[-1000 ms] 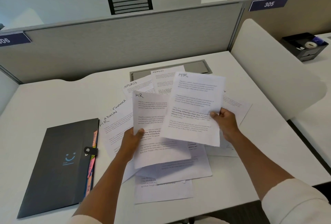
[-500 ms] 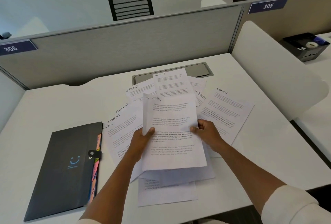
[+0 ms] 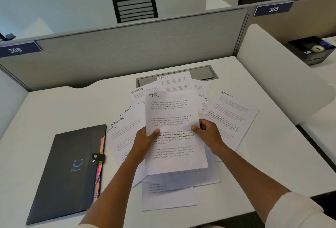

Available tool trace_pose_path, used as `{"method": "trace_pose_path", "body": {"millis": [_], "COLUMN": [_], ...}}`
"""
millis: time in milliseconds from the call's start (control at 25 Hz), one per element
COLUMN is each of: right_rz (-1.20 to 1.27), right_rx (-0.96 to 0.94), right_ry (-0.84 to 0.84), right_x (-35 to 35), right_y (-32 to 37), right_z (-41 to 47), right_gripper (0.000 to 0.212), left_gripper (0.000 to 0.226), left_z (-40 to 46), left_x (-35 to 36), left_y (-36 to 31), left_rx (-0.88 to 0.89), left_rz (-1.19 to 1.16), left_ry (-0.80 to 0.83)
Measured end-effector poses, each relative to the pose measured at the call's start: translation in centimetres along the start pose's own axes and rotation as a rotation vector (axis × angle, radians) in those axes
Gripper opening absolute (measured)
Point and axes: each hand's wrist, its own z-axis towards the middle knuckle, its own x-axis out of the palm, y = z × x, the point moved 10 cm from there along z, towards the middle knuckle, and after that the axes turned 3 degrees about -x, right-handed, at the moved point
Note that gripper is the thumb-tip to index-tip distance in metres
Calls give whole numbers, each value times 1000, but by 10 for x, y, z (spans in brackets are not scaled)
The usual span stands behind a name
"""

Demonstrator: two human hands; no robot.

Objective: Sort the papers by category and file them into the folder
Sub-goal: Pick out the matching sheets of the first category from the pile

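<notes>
**HR sheets squared into one stack, held above the spread**

At the left of the white desk (image 3: 45, 111) lies the dark grey snap-closure folder with a blue smile mark (image 3: 69, 169), shut, its long axis running away from the person and leaning a little to the right, with coloured index tabs (image 3: 99, 171) showing along its right edge. Just right of it, white printed sheets headed HR, ADMIN and FINANCE (image 3: 125, 129) fan out flat on the desk.

The left hand (image 3: 143, 140) grips the left edge of the held white HR sheets (image 3: 172, 129), thumb curled over the front and the other fingers hidden behind. The sheets stand long axis away from the person, heading at the far end, nearly upright in the view (raised over the loose pile). The right hand (image 3: 209, 135) pinches the right edge, thumb on the front and fingers curled beside it.

Half a second ago two HR headings showed side by side, offset; now only one shows, the edges aligned. A second ago the two sheets were held apart, one in each hand.

Farther right lies a white sheet headed ADMIN (image 3: 234, 116), flat and tilted clockwise.
</notes>
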Motion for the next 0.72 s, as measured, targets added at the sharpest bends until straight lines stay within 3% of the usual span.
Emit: {"method": "trace_pose_path", "body": {"millis": [120, 200, 400, 560, 720], "right_rz": [-1, 75, 130, 97, -27], "right_rx": [-36, -3, -99, -176, -140], "right_ry": [-57, -9, -10, -35, 0], "right_x": [-8, -6, -6, -6, 2], "right_y": [9, 9, 46, 59, 35], "right_z": [3, 9, 7, 1, 0], "right_gripper": [36, 51, 26, 23, 23], "left_gripper": [28, 38, 41, 24, 26], "left_z": [1, 0, -1, 0, 4], "left_x": [0, 3, 6, 8, 10], "left_y": [-7, -12, -25, -36, -18], "left_rx": [26, 56, 123, 178, 129], "left_rz": [-22, -24, -69, -63, -16], "left_ry": [8, 33, -11, -65, -104]}}
